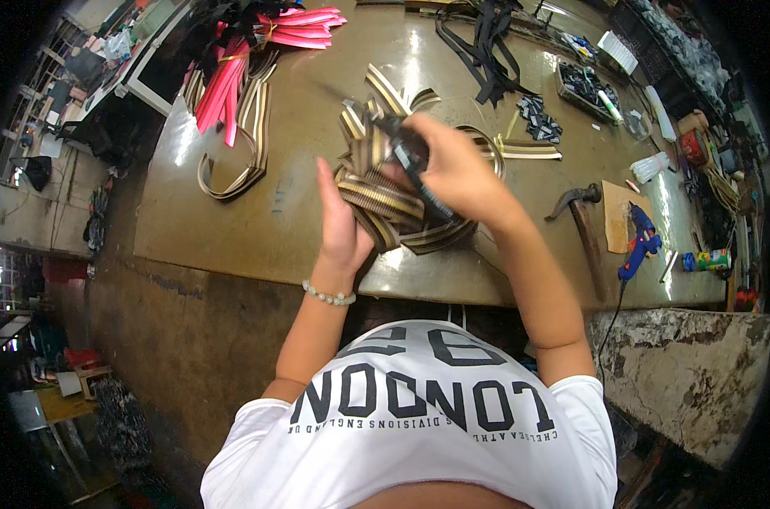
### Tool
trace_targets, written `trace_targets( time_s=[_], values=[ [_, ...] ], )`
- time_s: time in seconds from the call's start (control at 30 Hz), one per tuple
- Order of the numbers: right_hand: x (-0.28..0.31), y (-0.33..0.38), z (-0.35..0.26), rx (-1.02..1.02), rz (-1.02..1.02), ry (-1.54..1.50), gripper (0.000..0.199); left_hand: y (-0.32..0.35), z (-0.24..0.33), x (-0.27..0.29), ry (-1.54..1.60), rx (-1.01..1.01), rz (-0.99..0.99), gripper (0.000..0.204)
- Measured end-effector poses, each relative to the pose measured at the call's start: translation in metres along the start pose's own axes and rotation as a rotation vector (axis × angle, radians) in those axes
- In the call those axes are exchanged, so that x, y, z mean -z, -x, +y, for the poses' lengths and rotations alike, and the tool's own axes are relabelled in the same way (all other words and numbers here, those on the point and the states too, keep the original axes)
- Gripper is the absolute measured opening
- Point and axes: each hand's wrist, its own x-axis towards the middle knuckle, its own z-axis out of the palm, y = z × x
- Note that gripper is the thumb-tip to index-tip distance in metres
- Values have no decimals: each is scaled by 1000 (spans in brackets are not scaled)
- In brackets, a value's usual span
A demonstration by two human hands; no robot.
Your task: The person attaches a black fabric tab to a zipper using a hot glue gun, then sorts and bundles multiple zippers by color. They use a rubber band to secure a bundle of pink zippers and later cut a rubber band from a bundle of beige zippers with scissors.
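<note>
A loose bundle of striped webbing straps [381, 199], black, cream and brown, is looped between my hands just over the table. My left hand [344, 219] cradles the bundle from the left, thumb raised and the other fingers mostly hidden behind the webbing. On the right side of the bundle, my right hand [457, 170] is closed around a black handled tool [412, 157], its kind smeared by motion. That tool lies across the straps, pointing up and to the left. More striped strap [529, 150] trails rightward on the tabletop.
Pink strips [224, 89] and a curled striped strap [253, 153] occupy the left. Black straps [487, 51] lie at the back, near small dark pieces [538, 119] and a filled box [588, 89]. Rightward are a hammer [584, 225] and a blue glue gun [639, 242].
</note>
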Motion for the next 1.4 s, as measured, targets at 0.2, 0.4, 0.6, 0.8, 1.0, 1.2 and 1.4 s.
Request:
trace_targets(
  time_s=[0.2,0.4,0.6,0.8,1.0,1.2,1.4],
  values=[
    [7,-13,-6,-30,-23,-188,40,9,1,-6,-133,-54,-9,46],
    [-35,2,-2,-9,93,27,30,14,-15,-4,-445,-135,32,50],
    [-31,-2,11,-86,-36,-128,43,13,-6,4,-680,-50,18,62],
    [1,-16,11,-38,-63,-484,30,16,8,6,-578,-59,-55,77],
    [-23,3,-2,20,-124,-153,31,9,-4,1,-367,-139,8,65],
    [-48,23,-5,-216,-30,-7,37,5,1,-4,-29,-102,31,34],
    [-1,49,-11,-139,180,180,37,14,35,-17,106,-188,-19,23]
  ],
)
